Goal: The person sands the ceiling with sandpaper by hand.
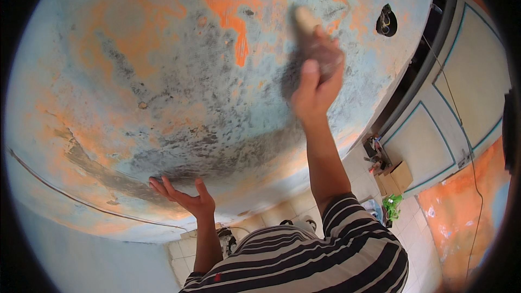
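In front of me rises a wall (179, 84) with patchy pale blue, orange and blackened, worn paint. My right hand (320, 84), at the upper right, is closed around a hand tool with a pale, rounded end (307, 19) and a brownish body, held against or close to the wall. Motion blur hides its exact kind. Lower down on the left, my left hand (190, 198) has its fingers spread and its palm turned up. Its fingertips are at the wall beside a dark patch; whether they press on it I cannot tell.
A dark hole with wires (386, 21) opens in the wall at the upper right. A cable (92, 205) runs along the lower left. Right of me are a panelled door (429, 138), a cardboard box (399, 178) and a green plastic bag (392, 206) on the tiled floor.
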Demonstrator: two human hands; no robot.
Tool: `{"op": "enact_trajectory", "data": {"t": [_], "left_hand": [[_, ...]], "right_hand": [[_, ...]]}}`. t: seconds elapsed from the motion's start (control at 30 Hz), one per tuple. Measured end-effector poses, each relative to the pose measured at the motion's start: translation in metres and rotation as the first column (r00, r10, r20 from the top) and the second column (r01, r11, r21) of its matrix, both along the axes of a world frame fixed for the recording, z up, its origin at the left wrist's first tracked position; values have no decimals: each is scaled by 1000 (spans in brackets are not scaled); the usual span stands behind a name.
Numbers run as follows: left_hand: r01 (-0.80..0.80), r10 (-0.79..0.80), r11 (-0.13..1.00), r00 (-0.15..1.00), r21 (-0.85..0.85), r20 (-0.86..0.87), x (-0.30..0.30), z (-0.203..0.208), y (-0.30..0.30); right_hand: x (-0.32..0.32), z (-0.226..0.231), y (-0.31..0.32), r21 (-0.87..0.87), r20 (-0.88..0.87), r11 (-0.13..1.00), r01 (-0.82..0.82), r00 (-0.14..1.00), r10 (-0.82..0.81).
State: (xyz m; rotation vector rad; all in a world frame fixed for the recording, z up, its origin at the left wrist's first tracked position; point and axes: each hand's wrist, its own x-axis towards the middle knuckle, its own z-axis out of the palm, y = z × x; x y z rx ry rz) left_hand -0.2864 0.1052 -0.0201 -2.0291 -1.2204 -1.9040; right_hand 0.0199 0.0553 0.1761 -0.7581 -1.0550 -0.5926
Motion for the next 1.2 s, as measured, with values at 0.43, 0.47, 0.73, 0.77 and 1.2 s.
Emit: {"op": "enact_trajectory", "data": {"t": [0.43, 0.47, 0.73, 0.77, 1.2], "left_hand": [[64, -26, 968, 987, -243, 157, 83, -5, -53], [91, -49, 964, 984, -250, 169, 96, -8, -58], [144, -137, 911, 990, -386, 44, 199, -23, -109], [140, -143, 910, 989, -390, 21, 210, -24, -113], [92, -92, 800, 995, -594, 30, 278, -43, -169]], "right_hand": [[109, -87, -40, -190, 139, 820, 540, 841, -522], [126, -99, -45, -205, 159, 800, 564, 826, -541], [239, -129, -87, -318, 88, 790, 524, 846, -525], [250, -134, -94, -331, 69, 787, 521, 845, -530], [331, -177, -125, -317, -532, 938, 143, 791, -300]]}}
